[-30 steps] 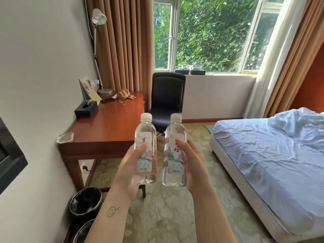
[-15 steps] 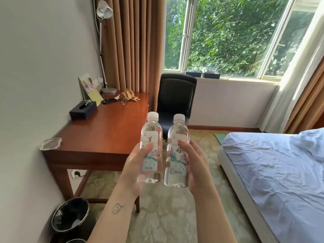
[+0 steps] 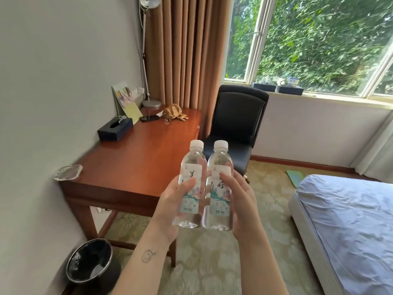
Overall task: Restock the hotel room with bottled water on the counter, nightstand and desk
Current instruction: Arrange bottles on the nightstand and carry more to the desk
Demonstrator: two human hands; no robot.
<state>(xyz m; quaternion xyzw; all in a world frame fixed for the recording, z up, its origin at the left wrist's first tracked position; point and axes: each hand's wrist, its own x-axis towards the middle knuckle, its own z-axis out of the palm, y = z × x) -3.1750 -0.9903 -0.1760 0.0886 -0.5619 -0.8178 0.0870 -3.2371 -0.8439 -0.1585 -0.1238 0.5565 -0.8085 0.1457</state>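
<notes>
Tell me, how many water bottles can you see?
2. One bottle is held upright in the left hand, the other bottle in the right hand, side by side. None stands on the desk yet.

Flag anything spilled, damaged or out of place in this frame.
Nothing spilled or damaged. The left bottle, gripped by the left hand, and the right bottle, gripped by the right hand, are capped and upright. Only oddities: the bed sheet is rumpled, and a flat green item lies on the carpet near it.
</notes>
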